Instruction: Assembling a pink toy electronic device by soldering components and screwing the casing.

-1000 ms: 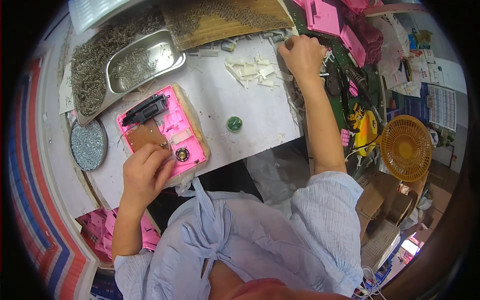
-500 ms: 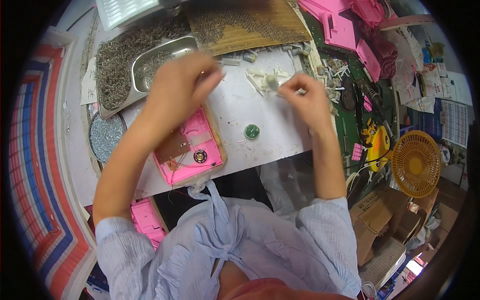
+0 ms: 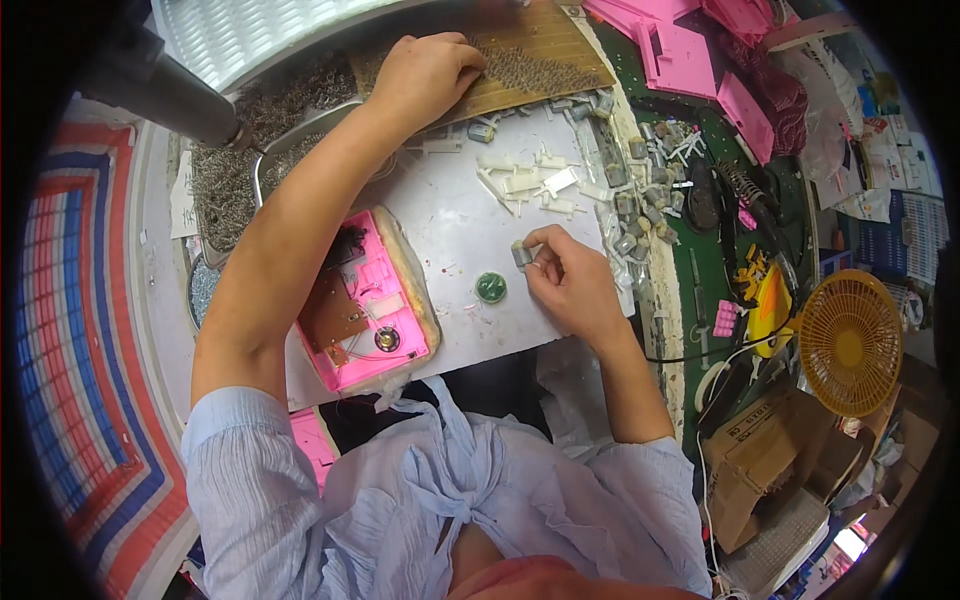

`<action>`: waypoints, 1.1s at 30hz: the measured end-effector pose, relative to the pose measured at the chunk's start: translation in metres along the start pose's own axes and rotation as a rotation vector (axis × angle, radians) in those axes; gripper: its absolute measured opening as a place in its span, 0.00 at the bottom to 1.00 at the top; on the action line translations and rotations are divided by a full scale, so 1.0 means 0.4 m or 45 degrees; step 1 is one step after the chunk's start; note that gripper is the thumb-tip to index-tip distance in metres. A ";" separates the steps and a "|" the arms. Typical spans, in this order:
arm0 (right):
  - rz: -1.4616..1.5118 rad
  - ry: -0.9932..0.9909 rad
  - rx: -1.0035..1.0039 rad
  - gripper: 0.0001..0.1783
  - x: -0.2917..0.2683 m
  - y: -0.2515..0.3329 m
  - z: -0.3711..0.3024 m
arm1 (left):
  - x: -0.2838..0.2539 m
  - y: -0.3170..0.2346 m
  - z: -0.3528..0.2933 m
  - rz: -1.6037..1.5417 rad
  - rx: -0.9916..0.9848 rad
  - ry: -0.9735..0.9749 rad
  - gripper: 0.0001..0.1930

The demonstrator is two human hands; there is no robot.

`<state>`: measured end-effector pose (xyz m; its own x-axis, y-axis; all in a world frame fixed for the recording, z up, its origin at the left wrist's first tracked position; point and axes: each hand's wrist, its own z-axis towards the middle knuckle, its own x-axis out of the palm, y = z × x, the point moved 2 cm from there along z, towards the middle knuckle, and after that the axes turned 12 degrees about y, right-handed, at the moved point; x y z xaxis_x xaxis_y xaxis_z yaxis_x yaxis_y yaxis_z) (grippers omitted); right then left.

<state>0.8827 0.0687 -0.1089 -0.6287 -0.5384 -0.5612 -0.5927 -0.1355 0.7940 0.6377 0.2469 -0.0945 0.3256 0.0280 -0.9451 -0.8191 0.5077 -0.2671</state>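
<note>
My left hand (image 3: pixel 428 78) reaches over a brown board (image 3: pixel 560 40) that carries many tiny metal parts. Its fingertips are pinched together at those parts, and what they hold is too small to make out. Between the thumb and fingers of my right hand (image 3: pixel 575 285) is a small metal motor (image 3: pixel 521 254), held above the white work surface (image 3: pixel 450 200). A small round pot of green stuff (image 3: pixel 491 287) sits left of it. Partly under my left forearm lies an open pink plastic casing (image 3: pixel 365 365) with wires, a brown board and a round speaker (image 3: pixel 387 339).
White plastic parts (image 3: pixel 525 182) lie beyond my right hand. Several motors (image 3: pixel 630 215) are heaped along the right edge. A dark power screwdriver (image 3: pixel 190 95) hangs at upper left over a tray of screws (image 3: pixel 225 190). Pink panels (image 3: pixel 675 60) and an orange fan (image 3: pixel 850 342) stand right.
My left hand has moved farther away, onto the brown board. My right hand has drawn nearer with the motor, away from the white parts. The screwdriver has come into view.
</note>
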 end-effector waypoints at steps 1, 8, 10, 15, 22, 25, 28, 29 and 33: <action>0.000 0.011 -0.003 0.15 -0.003 0.000 0.001 | 0.002 0.002 0.002 0.051 0.005 -0.021 0.08; 0.036 0.011 -0.023 0.13 -0.006 -0.010 0.001 | -0.003 0.006 -0.003 0.044 -0.027 0.004 0.08; 0.022 0.007 -0.034 0.12 -0.007 -0.008 0.001 | -0.011 0.001 -0.007 0.101 -0.020 0.017 0.08; -0.031 -0.015 -0.062 0.12 -0.005 -0.007 -0.001 | -0.020 -0.003 -0.042 0.171 -0.018 0.000 0.07; -0.034 -0.022 -0.088 0.12 -0.001 -0.002 0.002 | -0.035 -0.006 -0.059 0.043 -0.103 -0.062 0.06; -0.046 -0.022 -0.106 0.11 0.003 -0.005 0.006 | -0.019 -0.007 -0.040 -0.001 -0.016 -0.125 0.08; -0.038 -0.014 -0.100 0.11 0.004 -0.001 0.009 | -0.013 0.005 -0.016 0.004 0.066 -0.065 0.09; -0.030 -0.011 -0.094 0.11 0.004 0.001 0.009 | -0.010 0.007 -0.010 0.011 0.089 -0.024 0.09; -0.024 -0.003 -0.084 0.11 0.002 0.000 0.008 | -0.008 0.010 -0.003 0.001 0.048 0.037 0.08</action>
<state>0.8808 0.0711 -0.1101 -0.6186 -0.5334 -0.5769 -0.5701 -0.2006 0.7967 0.6327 0.2478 -0.0926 0.3107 0.0040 -0.9505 -0.8006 0.5401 -0.2594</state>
